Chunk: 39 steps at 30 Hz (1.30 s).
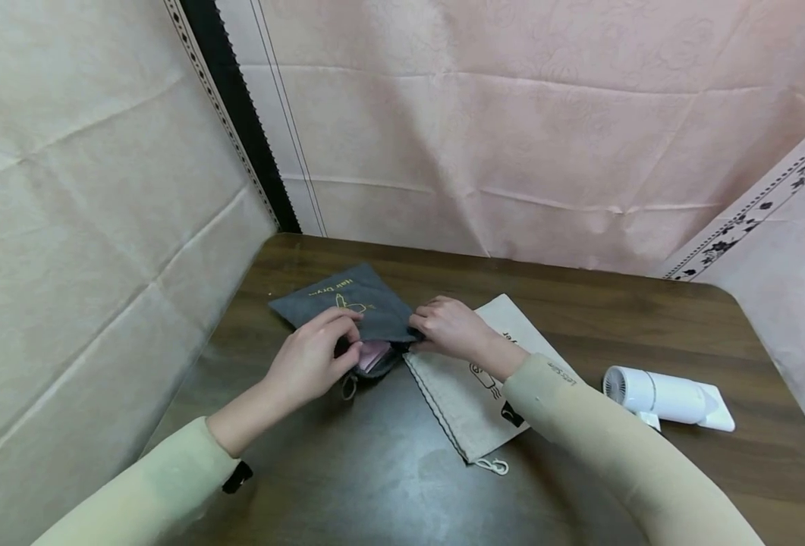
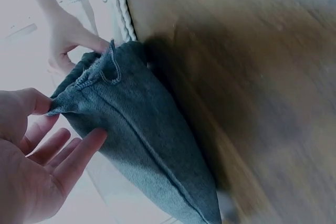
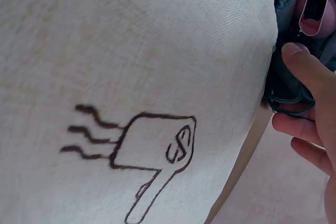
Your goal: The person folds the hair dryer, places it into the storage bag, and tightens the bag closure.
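Note:
A dark blue-grey drawstring pouch (image 1: 383, 309) lies on the table with gold lettering and a hair dryer drawing on it. My left hand (image 1: 316, 350) pinches one side of its mouth between thumb and finger, which shows clearly in the left wrist view. At the opposite side of the mouth, my right hand (image 1: 451, 327) grips the fabric by the cord. Inside the spread opening sits a pink thing (image 3: 316, 6) with a dark oblong slot at its end, like a hair dryer nozzle; the rest of it is hidden by the pouch.
Under my right forearm lies a flat beige drawstring bag (image 1: 453, 398) with a printed hair dryer. A white hair dryer (image 1: 678, 396) rests on its side at the right of the wooden table (image 1: 347, 485). Pale cloth (image 1: 511, 136) hangs behind.

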Motion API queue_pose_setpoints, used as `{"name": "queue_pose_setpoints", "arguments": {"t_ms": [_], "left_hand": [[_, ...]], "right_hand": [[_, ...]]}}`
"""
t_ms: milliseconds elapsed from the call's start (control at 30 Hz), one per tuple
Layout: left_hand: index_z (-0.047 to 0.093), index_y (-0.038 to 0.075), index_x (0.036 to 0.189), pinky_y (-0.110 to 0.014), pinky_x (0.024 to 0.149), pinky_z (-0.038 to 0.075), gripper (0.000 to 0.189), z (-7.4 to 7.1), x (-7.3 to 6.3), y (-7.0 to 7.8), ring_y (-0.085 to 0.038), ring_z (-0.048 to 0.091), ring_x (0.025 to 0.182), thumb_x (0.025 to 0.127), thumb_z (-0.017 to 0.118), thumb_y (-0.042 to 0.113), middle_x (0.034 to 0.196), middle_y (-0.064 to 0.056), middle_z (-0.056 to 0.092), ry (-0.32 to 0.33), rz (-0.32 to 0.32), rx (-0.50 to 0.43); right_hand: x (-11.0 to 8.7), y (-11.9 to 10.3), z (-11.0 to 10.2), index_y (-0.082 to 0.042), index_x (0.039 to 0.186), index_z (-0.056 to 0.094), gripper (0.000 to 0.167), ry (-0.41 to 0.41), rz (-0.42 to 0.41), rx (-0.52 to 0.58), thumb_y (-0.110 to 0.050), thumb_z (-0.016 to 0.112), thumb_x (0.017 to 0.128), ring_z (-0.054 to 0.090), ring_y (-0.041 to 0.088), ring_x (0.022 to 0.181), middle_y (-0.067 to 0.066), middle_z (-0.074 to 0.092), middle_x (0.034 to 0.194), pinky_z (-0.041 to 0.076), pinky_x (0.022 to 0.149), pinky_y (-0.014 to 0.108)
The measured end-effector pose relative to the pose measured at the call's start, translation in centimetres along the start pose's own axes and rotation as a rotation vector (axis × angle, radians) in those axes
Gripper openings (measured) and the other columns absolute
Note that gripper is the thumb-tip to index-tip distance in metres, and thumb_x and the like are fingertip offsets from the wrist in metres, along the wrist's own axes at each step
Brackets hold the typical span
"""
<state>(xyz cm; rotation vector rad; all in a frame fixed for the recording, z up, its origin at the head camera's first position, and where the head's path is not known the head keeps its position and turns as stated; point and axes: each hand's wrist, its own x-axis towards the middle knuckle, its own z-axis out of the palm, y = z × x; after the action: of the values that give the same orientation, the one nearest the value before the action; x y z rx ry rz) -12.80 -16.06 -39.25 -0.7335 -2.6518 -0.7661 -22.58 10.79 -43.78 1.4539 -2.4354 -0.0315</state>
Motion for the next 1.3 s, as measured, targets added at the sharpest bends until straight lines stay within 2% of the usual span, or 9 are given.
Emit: {"name": "queue_pose_setpoints", "arguments": {"t_ms": [100,200,333,433,567,767,1033,1167,1300], "left_hand": [[0.069,0.012,0.088,-0.030,0.062,0.049,0.012,-0.2,0.0,-0.3,-0.024,0.074,0.092,0.090,0.078,0.005,0.130,-0.010,0.072,0.010,-0.005,0.004],[0.069,0.012,0.089,-0.031,0.061,0.048,0.011,-0.2,-0.2,-0.5,-0.022,0.072,0.084,0.091,0.078,0.006,0.131,-0.011,0.072,0.006,-0.011,-0.001],[0.070,0.012,0.091,-0.036,0.064,0.055,0.010,0.3,-0.6,-0.7,-0.024,0.073,0.090,0.091,0.080,0.008,0.131,-0.010,0.071,-0.009,0.003,0.026],[0.071,0.013,0.092,-0.041,0.068,0.060,0.014,0.9,-1.2,-0.8,-0.027,0.074,0.105,0.090,0.084,0.014,0.130,-0.010,0.071,-0.021,0.017,0.067],[0.067,0.015,0.095,-0.041,0.060,0.059,0.030,1.6,-2.2,-0.9,-0.030,0.070,0.117,0.085,0.093,0.027,0.133,-0.011,0.069,-0.024,0.035,0.139],[0.061,0.012,0.097,-0.039,0.056,0.059,0.045,2.5,-3.9,-1.2,-0.035,0.062,0.132,0.080,0.097,0.034,0.139,-0.017,0.063,-0.016,0.071,0.288],[0.067,0.008,0.093,-0.044,0.056,0.060,0.032,3.5,-4.9,-1.7,-0.037,0.060,0.133,0.081,0.093,0.019,0.139,-0.018,0.062,0.017,0.047,0.314],[0.071,0.006,0.092,-0.045,0.058,0.062,0.017,3.7,-5.0,-1.8,-0.036,0.058,0.135,0.083,0.086,0.010,0.140,-0.017,0.062,0.006,0.045,0.316],[0.070,0.008,0.086,-0.040,0.052,0.058,0.008,3.1,-4.7,-1.6,-0.035,0.058,0.135,0.083,0.076,0.004,0.141,-0.016,0.062,-0.013,0.034,0.302]], "right_hand": [[0.4,0.0,0.1,-0.012,0.097,0.075,0.035,-0.011,0.003,-0.001,-0.044,0.087,0.088,0.071,0.018,0.080,0.001,0.073,0.089,0.059,0.086,0.040],[0.8,0.0,0.3,-0.012,0.100,0.074,0.034,-0.020,0.011,-0.001,-0.041,0.088,0.088,0.072,0.019,0.083,0.001,0.074,0.092,0.059,0.087,0.040],[0.6,0.2,0.5,-0.012,0.103,0.075,0.035,-0.036,0.039,0.026,-0.039,0.090,0.087,0.073,0.020,0.085,0.002,0.074,0.094,0.059,0.088,0.041],[0.1,0.4,0.4,-0.009,0.112,0.077,0.036,-0.058,0.091,0.124,-0.034,0.089,0.089,0.075,0.023,0.093,0.005,0.077,0.103,0.059,0.093,0.043],[-0.6,0.9,0.1,-0.007,0.128,0.075,0.038,-0.074,0.212,0.310,-0.024,0.084,0.095,0.075,0.026,0.106,0.009,0.078,0.119,0.058,0.097,0.046],[-0.9,1.6,0.2,-0.007,0.140,0.068,0.043,-0.129,0.330,0.470,-0.023,0.077,0.101,0.073,0.023,0.105,0.010,0.076,0.122,0.059,0.092,0.045],[-1.1,2.1,0.9,-0.008,0.131,0.071,0.029,-0.144,0.438,0.626,-0.015,0.073,0.103,0.074,0.024,0.105,0.008,0.078,0.114,0.059,0.091,0.045],[-1.1,2.1,1.3,-0.010,0.123,0.074,0.021,-0.113,0.413,0.609,-0.010,0.072,0.102,0.073,0.021,0.099,0.007,0.077,0.110,0.059,0.088,0.043],[-1.1,2.1,0.7,-0.011,0.118,0.075,0.018,-0.063,0.353,0.563,-0.006,0.071,0.101,0.064,0.016,0.082,0.003,0.074,0.099,0.054,0.077,0.040]]}}
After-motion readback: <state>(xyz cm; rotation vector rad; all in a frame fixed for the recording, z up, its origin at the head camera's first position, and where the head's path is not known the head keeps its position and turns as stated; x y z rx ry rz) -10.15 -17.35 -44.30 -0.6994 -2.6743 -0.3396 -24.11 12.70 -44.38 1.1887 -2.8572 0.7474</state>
